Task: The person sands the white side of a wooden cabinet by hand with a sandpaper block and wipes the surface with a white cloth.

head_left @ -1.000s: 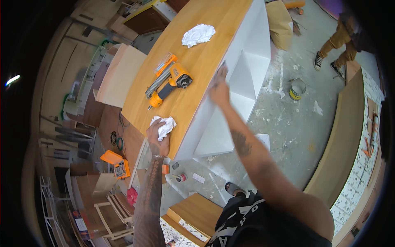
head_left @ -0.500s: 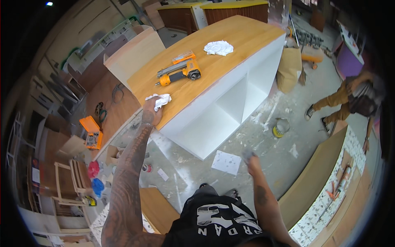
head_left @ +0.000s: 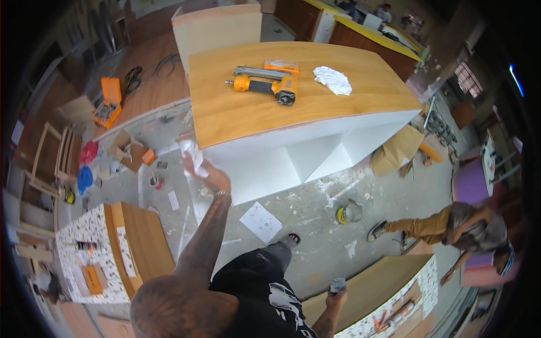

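My left hand (head_left: 211, 176) is stretched forward, gripping a crumpled white rag (head_left: 193, 153) just off the near left corner of a white cabinet (head_left: 270, 169) with a wooden top (head_left: 236, 110). My right hand (head_left: 337, 297) hangs low by my hip and holds a small grey block (head_left: 337, 284). On the wooden top lie an orange nail gun (head_left: 264, 84), a small orange box (head_left: 280, 66) and a second white rag (head_left: 332, 79).
On the dusty concrete floor lie a sheet of paper (head_left: 260, 221) and a paint can (head_left: 349, 213). Another person (head_left: 462, 225) bends down at the right. A wooden panel (head_left: 141, 242) stands at lower left, with an orange tool case (head_left: 109, 101) and clutter beyond.
My left hand with the rag has come off the top's corner to just beside it. My right hand left the cabinet's front edge, dropped beside my hip and now holds a small grey block.
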The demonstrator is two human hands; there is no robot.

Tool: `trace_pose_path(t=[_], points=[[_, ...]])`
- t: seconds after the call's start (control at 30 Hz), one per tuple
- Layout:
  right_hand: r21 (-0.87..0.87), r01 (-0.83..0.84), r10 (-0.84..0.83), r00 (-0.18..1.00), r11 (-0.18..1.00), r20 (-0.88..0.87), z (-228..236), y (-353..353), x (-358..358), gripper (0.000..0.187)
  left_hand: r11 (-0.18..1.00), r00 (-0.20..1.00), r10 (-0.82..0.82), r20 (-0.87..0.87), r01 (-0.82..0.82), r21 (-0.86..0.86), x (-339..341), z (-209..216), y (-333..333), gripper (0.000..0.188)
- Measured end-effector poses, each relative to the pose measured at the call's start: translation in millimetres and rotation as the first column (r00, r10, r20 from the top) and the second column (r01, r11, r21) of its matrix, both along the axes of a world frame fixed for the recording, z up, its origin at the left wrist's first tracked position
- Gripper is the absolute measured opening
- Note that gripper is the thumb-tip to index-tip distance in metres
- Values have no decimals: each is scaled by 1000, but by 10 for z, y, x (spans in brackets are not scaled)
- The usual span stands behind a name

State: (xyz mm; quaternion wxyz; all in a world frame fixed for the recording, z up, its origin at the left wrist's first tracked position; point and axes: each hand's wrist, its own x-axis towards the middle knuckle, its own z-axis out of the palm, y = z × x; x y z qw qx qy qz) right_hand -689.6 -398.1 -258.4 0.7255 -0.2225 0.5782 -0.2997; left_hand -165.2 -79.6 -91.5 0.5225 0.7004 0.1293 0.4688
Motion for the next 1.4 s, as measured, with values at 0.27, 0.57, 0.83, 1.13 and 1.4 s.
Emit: trace_pose_path(t=[0.27,0.57,0.83,1.13,1.4], points=[[-167,-346,323,935,923,-149,-162,-1026,418,42,931,971,221,91,-182,-318,471,-3,-1196,69],[-255,-653,596,756,713,-270,52,-2617,1671,50,973,974,-228,-3,227,-47,468,-125,-3632,94],[-370,-745,636,667,555,-388,104,-3564,2149,55,938,858,30,-513,152,310,552,-201,-3595,94],[-387,-885,563,463,258,-684,15,-4217,1948,42,437,505,847,-168,-840,-322,307,76,-895,55],[-420,-859,651,502,294,-570,-317,-5217,2182,47,857,875,470,121,-419,-299,778,12,-1071,57]])
